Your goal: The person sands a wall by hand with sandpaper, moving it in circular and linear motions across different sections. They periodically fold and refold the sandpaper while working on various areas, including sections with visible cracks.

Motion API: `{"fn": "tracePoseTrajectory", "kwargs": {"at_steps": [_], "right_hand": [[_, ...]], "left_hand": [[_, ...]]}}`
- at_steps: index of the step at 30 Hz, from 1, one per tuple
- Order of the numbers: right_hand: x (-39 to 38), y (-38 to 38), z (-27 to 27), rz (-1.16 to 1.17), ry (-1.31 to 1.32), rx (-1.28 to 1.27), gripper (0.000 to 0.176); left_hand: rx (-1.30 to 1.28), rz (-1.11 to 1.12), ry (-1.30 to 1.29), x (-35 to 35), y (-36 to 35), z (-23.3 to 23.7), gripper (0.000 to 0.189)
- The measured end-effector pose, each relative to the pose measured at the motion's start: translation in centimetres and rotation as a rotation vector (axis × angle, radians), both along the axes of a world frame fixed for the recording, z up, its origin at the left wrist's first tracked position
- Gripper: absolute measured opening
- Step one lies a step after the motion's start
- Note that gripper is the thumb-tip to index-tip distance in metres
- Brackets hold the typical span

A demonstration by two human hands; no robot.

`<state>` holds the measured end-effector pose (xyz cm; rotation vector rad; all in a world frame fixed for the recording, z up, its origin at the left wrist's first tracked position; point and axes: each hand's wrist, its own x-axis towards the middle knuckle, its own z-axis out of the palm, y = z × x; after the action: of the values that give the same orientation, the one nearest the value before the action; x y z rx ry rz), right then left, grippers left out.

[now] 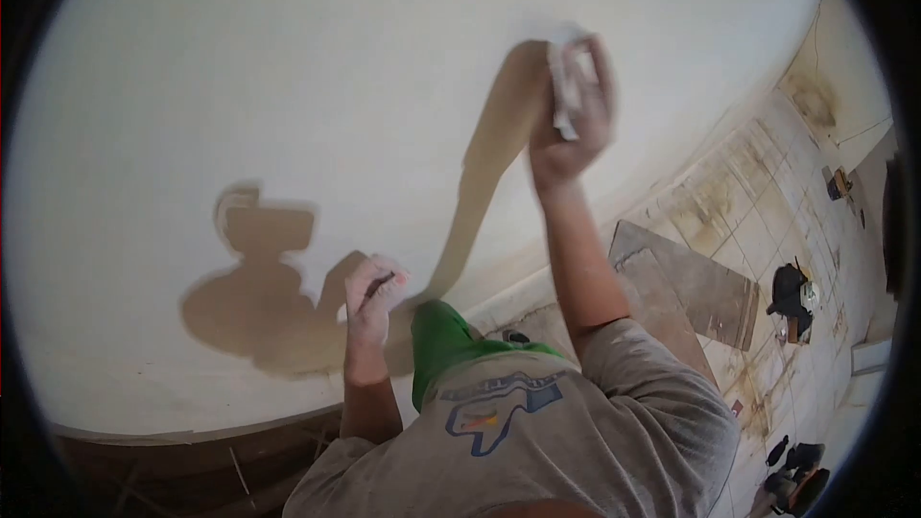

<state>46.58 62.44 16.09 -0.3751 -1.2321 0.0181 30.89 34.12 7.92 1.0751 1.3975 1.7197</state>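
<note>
Two hands at one smooth, matte white wall.

Head view: my right hand (576, 125) grips one folded pale sheet (564, 86), pressed flat high on the wall (288, 58). My left hand (374, 293), lower and near the wall, is curled closed on a small dark thing (380, 280) that I cannot identify. One flat brown board (705, 293) lies on the stained tile floor (767, 192).

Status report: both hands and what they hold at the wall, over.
Right hand shut on white folded sheet, pressed to white smooth wall. Left hand curled on small dark object, against wall. Nothing blocks either hand.
</note>
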Motion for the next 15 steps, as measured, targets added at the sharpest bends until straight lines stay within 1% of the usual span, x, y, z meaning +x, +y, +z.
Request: {"fn": "tracePoseTrajectory", "kwargs": {"at_steps": [1, 2, 3, 4, 5, 6, 7, 8, 10, 11, 13, 15], "right_hand": [[-2.0, 0.2, -1.4, 0.126, -0.078, -0.026, 0.047], [-3.8, -2.7, -1.0, 0.273, -0.151, -0.051, 0.058], [-6.0, -5.0, -2.3, 0.309, -0.197, -0.068, 0.067], [-7.1, -7.1, -3.6, 0.349, -0.301, -0.060, 0.067], [-7.8, -8.2, -5.8, 0.443, -0.385, -0.029, 0.065], [-8.3, -9.3, -7.3, 0.387, -0.438, -0.034, 0.063], [-8.5, -9.9, -7.7, 0.334, -0.493, -0.041, 0.062], [-8.6, -9.5, -7.7, 0.300, -0.530, -0.034, 0.062], [-7.6, -8.7, -5.6, 0.226, -0.610, -0.025, 0.061], [-7.5, -7.8, -3.6, 0.143, -0.671, 0.027, 0.063], [-6.4, -7.3, 3.0, 0.168, -0.732, 0.081, 0.065], [-6.4, -6.7, 8.9, 0.142, -0.701, 0.217, 0.066]], "left_hand": [[-0.056, 0.014, 0.106, 0.1, -0.1, 0.3, 0.007], [-0.115, 0.029, 0.212, 0.5, -0.3, 0.7, 0.007], [-0.174, 0.044, 0.319, 0.7, -0.4, 1.3, 0.008], [-0.180, 0.059, 0.362, 0.9, -0.7, 1.9, 0.009], [-0.187, 0.078, 0.406, 0.9, -1.0, 2.5, 0.010], [-0.194, 0.104, 0.448, 0.9, -1.2, 3.3, 0.011], [-0.131, 0.157, 0.500, 1.1, -1.1, 3.9, 0.012], [-0.137, 0.150, 0.430, 1.0, -1.5, 4.5, 0.012], [-0.150, 0.130, 0.280, 1.0, -2.4, 5.3, 0.013], [-0.138, 0.105, 0.234, 0.7, -2.7, 5.0, 0.014], [-0.110, 0.058, 0.135, -0.1, -3.0, 4.1, 0.015], [-0.165, 0.031, 0.130, 0.1, -2.9, 4.0, 0.015]]}}
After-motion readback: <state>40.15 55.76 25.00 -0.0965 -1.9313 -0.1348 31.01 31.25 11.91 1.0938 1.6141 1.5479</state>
